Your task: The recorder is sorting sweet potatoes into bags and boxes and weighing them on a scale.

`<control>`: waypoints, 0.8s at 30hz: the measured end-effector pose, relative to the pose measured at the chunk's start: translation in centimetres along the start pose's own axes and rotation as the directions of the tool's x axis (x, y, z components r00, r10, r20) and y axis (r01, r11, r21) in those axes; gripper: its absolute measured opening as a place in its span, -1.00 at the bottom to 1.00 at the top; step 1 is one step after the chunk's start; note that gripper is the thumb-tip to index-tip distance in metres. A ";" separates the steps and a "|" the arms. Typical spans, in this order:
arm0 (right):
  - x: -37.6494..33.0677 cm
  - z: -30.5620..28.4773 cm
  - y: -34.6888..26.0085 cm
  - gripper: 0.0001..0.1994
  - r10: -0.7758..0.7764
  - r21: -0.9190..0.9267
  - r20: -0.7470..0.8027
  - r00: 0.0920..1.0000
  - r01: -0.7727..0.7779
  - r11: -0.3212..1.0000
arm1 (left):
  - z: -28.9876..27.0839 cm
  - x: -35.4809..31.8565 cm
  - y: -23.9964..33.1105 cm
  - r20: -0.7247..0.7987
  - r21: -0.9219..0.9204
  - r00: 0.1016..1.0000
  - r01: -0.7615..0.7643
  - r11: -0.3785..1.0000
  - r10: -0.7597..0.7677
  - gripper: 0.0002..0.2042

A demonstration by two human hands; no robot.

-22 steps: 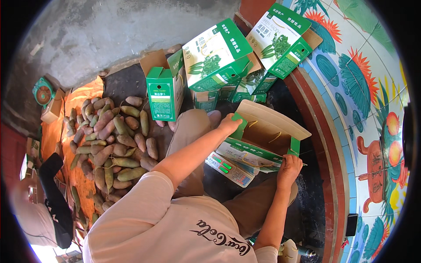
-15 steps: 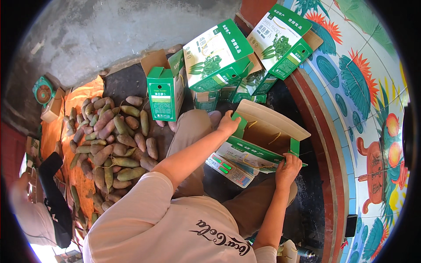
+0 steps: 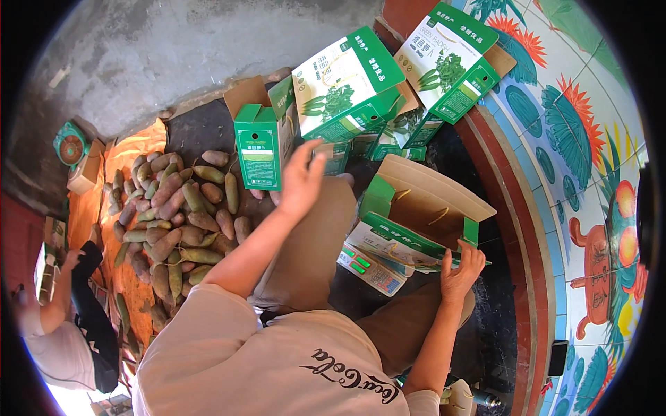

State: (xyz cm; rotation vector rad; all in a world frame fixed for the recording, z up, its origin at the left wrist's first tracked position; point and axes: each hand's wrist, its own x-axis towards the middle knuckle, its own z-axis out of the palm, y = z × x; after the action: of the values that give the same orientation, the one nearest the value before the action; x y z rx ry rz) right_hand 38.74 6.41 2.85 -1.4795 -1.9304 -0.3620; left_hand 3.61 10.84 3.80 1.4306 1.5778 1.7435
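Hands apart: left hand (image 3: 303, 182) empty, fingers spread mid-air; right hand (image 3: 463, 270) at near-right corner of open cardboard box (image 3: 424, 211), can't tell if gripping. Box: rectangular, green-white outside, plain brown inside, by flat scale (image 3: 371, 272).

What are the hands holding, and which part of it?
The left hand is open and holds nothing. The right hand is at the near right corner of the open box, but I can't tell whether it grips it.
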 end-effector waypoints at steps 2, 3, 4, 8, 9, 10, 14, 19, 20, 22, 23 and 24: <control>-0.1 0.0 0.4 -0.71 0.009 -0.006 -0.008 1.000 -0.009 1.000 | -3.1 -0.6 -2.8 -0.028 0.159 1.000 0.007 0.987 -0.003 -0.73; -0.2 -0.2 0.4 -0.72 0.013 -0.015 -0.017 1.000 -0.013 1.000 | -4.8 -1.4 -5.1 -0.024 0.295 1.000 -0.009 0.955 0.016 -0.72; -0.1 -0.3 0.2 -0.75 0.013 -0.008 -0.024 1.000 -0.013 1.000 | -6.9 -2.8 -8.3 -0.008 0.390 0.999 0.043 0.920 -0.044 -0.72; -0.4 -0.1 0.7 -0.79 0.050 -0.019 -0.077 0.996 -0.052 0.998 | -14.6 -12.0 -20.5 0.114 0.688 0.971 0.074 0.722 -0.208 -0.74; -0.8 -0.3 1.2 -0.79 0.070 -0.041 -0.075 0.995 -0.073 0.997 | -14.6 -14.6 -20.4 0.062 0.736 0.911 0.234 0.635 -0.408 -0.76; -0.7 -0.2 1.1 -0.80 0.067 -0.035 -0.105 0.992 -0.071 0.997 | -17.3 -17.3 -23.4 0.037 0.765 0.823 0.342 0.546 -0.567 -0.75; -1.2 -0.2 1.8 -0.84 0.113 -0.067 -0.163 0.980 -0.126 0.990 | -21.2 -25.1 -22.5 0.009 0.943 0.489 0.285 0.170 -0.872 -0.57; -1.1 0.1 1.5 -0.85 0.146 -0.048 -0.197 0.970 -0.158 0.986 | -25.4 -31.2 -20.0 -0.052 0.975 0.284 0.220 0.012 -0.957 -0.47; -1.2 0.2 1.5 -0.85 0.147 -0.048 -0.198 0.969 -0.159 0.986 | -25.6 -31.6 -19.3 -0.021 0.978 0.222 0.208 0.026 -0.975 -0.43; -1.1 0.2 1.4 -0.84 0.151 -0.044 -0.197 0.969 -0.162 0.986 | -26.1 -32.2 -19.0 -0.058 0.972 0.220 0.235 -0.004 -0.974 -0.42; -1.1 0.2 1.3 -0.84 0.153 -0.043 -0.197 0.969 -0.164 0.985 | -26.3 -32.4 -19.0 -0.091 0.964 0.215 0.262 -0.032 -0.972 -0.41; -1.0 0.2 1.2 -0.84 0.160 -0.038 -0.195 0.968 -0.170 0.985 | -26.4 -32.5 -19.1 -0.123 0.955 0.210 0.289 -0.059 -0.970 -0.40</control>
State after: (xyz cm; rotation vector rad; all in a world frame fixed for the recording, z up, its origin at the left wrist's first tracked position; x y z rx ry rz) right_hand 39.91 6.20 1.82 -1.5681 -1.6459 -0.4669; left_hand -12.03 -23.32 -22.80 0.8037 2.1691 -0.4767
